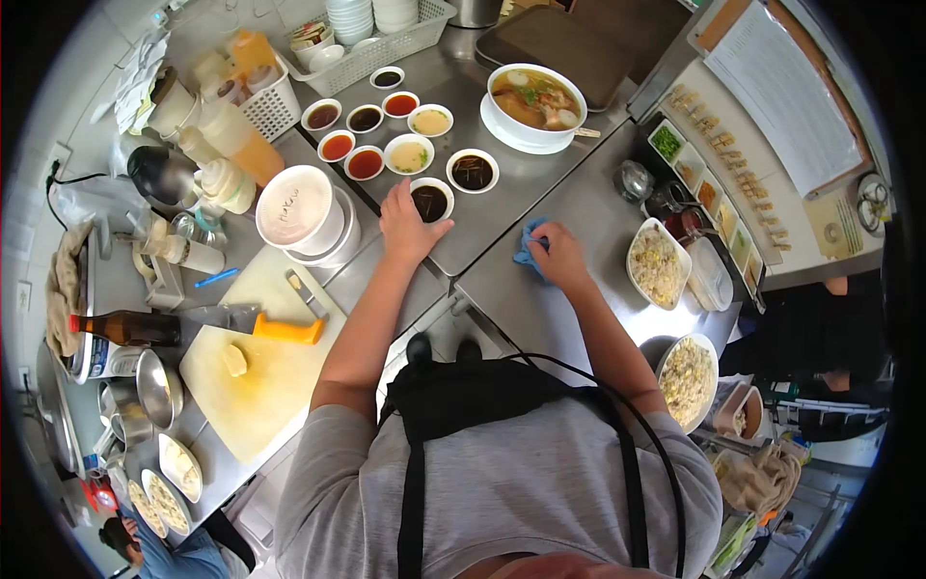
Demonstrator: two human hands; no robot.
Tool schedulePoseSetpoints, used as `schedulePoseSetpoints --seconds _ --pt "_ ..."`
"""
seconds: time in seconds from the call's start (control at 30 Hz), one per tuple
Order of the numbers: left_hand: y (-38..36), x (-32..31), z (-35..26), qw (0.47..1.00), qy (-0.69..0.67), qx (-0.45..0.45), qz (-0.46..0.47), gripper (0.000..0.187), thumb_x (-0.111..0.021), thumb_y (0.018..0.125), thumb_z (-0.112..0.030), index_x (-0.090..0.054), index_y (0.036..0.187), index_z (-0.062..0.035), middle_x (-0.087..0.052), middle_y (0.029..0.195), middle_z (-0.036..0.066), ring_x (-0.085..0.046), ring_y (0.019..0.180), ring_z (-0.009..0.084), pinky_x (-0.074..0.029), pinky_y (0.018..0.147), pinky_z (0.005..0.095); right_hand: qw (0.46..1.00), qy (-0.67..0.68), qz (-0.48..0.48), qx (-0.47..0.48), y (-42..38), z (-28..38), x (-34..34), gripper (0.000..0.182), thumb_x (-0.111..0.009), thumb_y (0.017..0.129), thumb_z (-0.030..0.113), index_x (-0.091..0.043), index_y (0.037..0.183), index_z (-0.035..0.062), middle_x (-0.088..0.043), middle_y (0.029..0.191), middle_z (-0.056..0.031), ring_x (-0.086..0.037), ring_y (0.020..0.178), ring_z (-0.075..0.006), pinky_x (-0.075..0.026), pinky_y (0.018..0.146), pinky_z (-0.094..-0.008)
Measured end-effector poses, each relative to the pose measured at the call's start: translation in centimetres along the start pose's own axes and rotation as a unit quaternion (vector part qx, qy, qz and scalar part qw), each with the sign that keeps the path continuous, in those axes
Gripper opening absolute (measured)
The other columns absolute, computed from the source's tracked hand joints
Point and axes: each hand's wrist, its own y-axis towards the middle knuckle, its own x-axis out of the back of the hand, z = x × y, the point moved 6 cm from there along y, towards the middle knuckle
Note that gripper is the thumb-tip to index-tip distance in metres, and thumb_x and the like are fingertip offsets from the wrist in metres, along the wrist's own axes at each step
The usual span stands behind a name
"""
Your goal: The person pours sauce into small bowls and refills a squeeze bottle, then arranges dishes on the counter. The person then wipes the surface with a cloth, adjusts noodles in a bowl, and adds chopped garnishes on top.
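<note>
My left hand (407, 230) is at a small white sauce bowl (430, 204) of dark sauce, fingers along its left side and thumb below its rim. Closed around a crumpled blue cloth (530, 247), my right hand (561, 255) rests on the steel counter. Just beyond the left hand stand several more sauce bowls, among them a yellowish sauce bowl (409, 154), a red sauce bowl (365, 163) and a dark one with shreds (473, 172). A large soup bowl (536, 97) with broth and toppings sits farther back on a white plate.
A lidded white tub (297, 207), cutting boards (231, 396) and an orange-handled tool (287, 329) lie left. Fried rice bowls (659, 264) and a garnish tray (709, 198) stand right. A bowl basket (376, 48) is at the back. Another person (183, 550) appears lower left.
</note>
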Motion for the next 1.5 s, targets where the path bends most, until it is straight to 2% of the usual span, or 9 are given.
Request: schedulePoseSetpoints --seconds 0.27,0.37,0.63,0.87,0.97,1.17,1.27,1.33,1.5 --pt "0.7 -0.9 1.0 0.999 -0.048 -0.003 0.012 0.090 -0.076 0.048 -0.026 -0.027 0.121 -0.0050 -0.041 0.114 0.015 -0.037 0.107 0.0314 -0.029 0.089 0.0425 0.993 0.099 0.016 -0.054 3.6 3.7 -4.5 0.013 -0.057 0.070 0.013 -0.054 0.080 0.0046 -0.057 0.077 -0.0123 -0.055 0.069 -0.0275 -0.044 0.061 -0.0334" --pt "0.6 -0.6 1.1 0.998 -0.053 -0.010 0.016 0.091 -0.076 0.048 -0.025 -0.028 0.121 -0.0053 -0.042 0.113 0.014 -0.038 0.106 0.0313 -0.030 0.088 0.0421 0.994 0.101 -0.036 -0.005 5.5 5.5 -5.6 0.013 -0.056 0.071 0.011 -0.055 0.082 0.0058 -0.057 0.076 -0.0121 -0.055 0.069 -0.0276 -0.044 0.061 -0.0348" --pt "0.2 -0.1 1.5 0.998 -0.052 -0.012 0.040 0.090 -0.076 0.047 -0.024 -0.028 0.121 -0.0028 -0.042 0.113 0.015 -0.037 0.106 0.0316 -0.029 0.089 0.0419 0.997 -0.023 0.047 0.052 7.8 7.6 -9.5 0.014 -0.053 0.071 0.009 -0.057 0.084 0.0083 -0.057 0.083 -0.0095 -0.055 0.074 -0.0277 -0.045 0.065 -0.0375" --pt "0.7 -0.2 1.5 0.997 -0.058 -0.009 0.048 0.093 -0.077 0.046 -0.025 -0.027 0.122 -0.0044 -0.037 0.117 0.016 -0.033 0.110 0.0328 -0.026 0.089 0.0435 1.000 -0.018 0.024 0.003 5.5 3.4 -5.3 0.017 -0.049 0.073 0.011 -0.058 0.087 0.0091 -0.056 0.085 -0.0121 -0.055 0.075 -0.0291 -0.043 0.066 -0.0377" --pt "0.7 1.2 -0.1 0.997 -0.029 -0.059 -0.043 0.095 -0.077 0.045 -0.030 -0.028 0.122 -0.0079 -0.034 0.119 0.017 -0.032 0.110 0.0345 -0.026 0.088 0.0454 0.996 -0.069 0.056 0.024 4.6 2.2 -3.8 0.018 -0.051 0.072 0.013 -0.058 0.089 0.0099 -0.056 0.089 -0.0111 -0.054 0.079 -0.0300 -0.042 0.068 -0.0387" --pt "5.2 -1.3 -5.6 0.982 0.023 -0.174 0.067 0.096 -0.076 0.043 -0.038 -0.030 0.122 -0.0098 -0.031 0.121 0.017 -0.029 0.113 0.0333 -0.025 0.090 0.0463 0.967 -0.135 0.047 0.210 1.4 6.8 -3.8 0.022 -0.056 0.067 0.013 -0.058 0.089 0.0109 -0.057 0.091 -0.0106 -0.053 0.085 -0.0293 -0.041 0.071 -0.0413" --pt "7.0 -4.0 -6.4 0.970 0.083 -0.175 0.144 0.098 -0.076 0.044 -0.039 -0.026 0.125 -0.0115 -0.031 0.123 0.016 -0.028 0.115 0.0312 -0.022 0.093 0.0466 0.988 -0.068 0.043 0.133 2.5 -0.5 -3.7 0.024 -0.055 0.067 0.011 -0.058 0.090 0.0099 -0.056 0.092 -0.0127 -0.053 0.085 -0.0301 -0.041 0.072 -0.0417" --pt "7.7 -5.0 -6.6 0.958 0.128 -0.168 0.194 0.099 -0.075 0.046 -0.039 -0.024 0.126 -0.0126 -0.031 0.124 0.016 -0.027 0.116 0.0307 -0.021 0.094 0.0468 0.997 -0.035 -0.059 0.026 4.1 -3.6 0.6 0.022 -0.054 0.067 0.008 -0.058 0.089 0.0088 -0.057 0.090 -0.0123 -0.053 0.083 -0.0312 -0.041 0.075 -0.0425" --pt "8.3 -6.8 -5.8 0.941 0.114 -0.137 0.286 0.099 -0.075 0.049 -0.034 -0.020 0.128 -0.0136 -0.036 0.120 0.017 -0.033 0.113 0.0324 -0.022 0.094 0.0456 0.949 -0.205 -0.092 -0.220 4.4 -11.4 4.5 0.035 -0.053 0.073 0.020 -0.052 0.105 0.0078 -0.048 0.110 -0.0137 -0.043 0.102 -0.0320 -0.037 0.081 -0.0472"
